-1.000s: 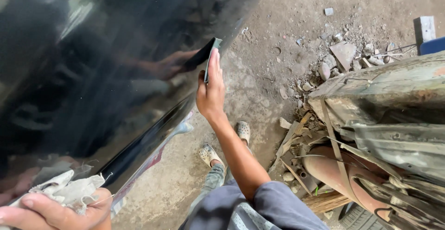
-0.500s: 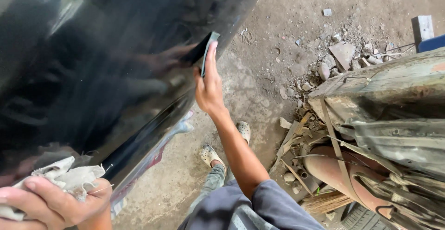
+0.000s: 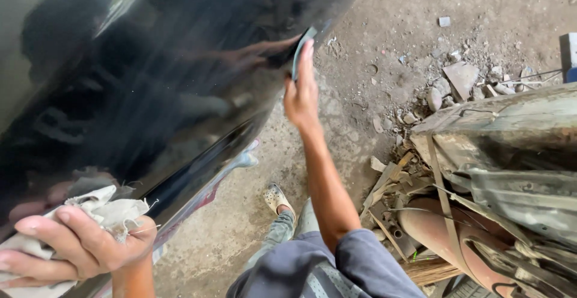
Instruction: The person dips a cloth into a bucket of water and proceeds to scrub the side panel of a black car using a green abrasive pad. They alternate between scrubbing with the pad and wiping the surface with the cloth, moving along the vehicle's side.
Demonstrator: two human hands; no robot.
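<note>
A glossy black car body panel [image 3: 150, 82] fills the left and upper part of the view and mirrors my arm. My right hand [image 3: 300, 97] presses a thin dark sanding pad [image 3: 299, 51] flat against the panel near its right edge. My left hand [image 3: 78, 247], at the bottom left, grips a crumpled white rag [image 3: 105, 211] that rests against the panel's lower part.
The dusty concrete floor [image 3: 384, 9] lies below, with my sandalled foot [image 3: 276, 199] on it. A heap of rusty metal parts, wood scraps and stones [image 3: 481, 172] crowds the right side, close to my arm.
My right hand has slid the pad further up along the panel's edge. My left hand with the rag has risen slightly into view.
</note>
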